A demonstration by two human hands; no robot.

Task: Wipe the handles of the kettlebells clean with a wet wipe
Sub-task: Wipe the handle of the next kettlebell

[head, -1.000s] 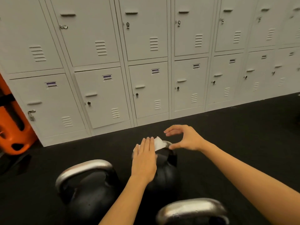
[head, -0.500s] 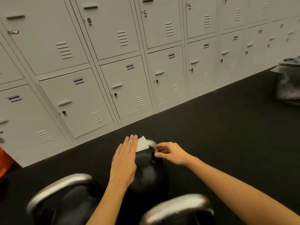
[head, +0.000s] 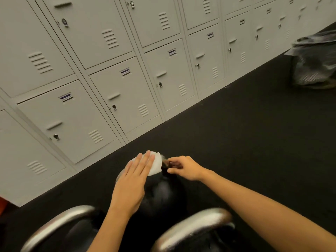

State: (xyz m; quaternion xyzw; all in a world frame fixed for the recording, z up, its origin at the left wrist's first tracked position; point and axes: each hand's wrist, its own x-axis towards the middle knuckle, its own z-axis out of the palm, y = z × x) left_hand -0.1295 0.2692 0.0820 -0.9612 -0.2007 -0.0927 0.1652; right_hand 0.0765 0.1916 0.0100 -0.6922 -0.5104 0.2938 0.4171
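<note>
Three black kettlebells with steel handles stand on the dark floor. The far kettlebell [head: 163,193] has a white wet wipe [head: 156,165] draped over its handle. My left hand [head: 132,182] lies flat, fingers straight, pressing on the wipe from above. My right hand [head: 183,168] has its fingers curled around the right end of that handle, beside the wipe. The near left kettlebell's handle [head: 56,226] and the near right kettlebell's handle [head: 196,224] arch across the bottom of the view, untouched.
A wall of grey lockers [head: 127,79] runs diagonally behind the kettlebells. A grey crumpled bag [head: 314,62] sits on the black floor [head: 245,133] at the far right. A sliver of an orange object [head: 2,206] shows at the left edge.
The view swung right and tilted. My right hand went from open above the handle to curled on its right end. My left hand stayed flat on the wipe.
</note>
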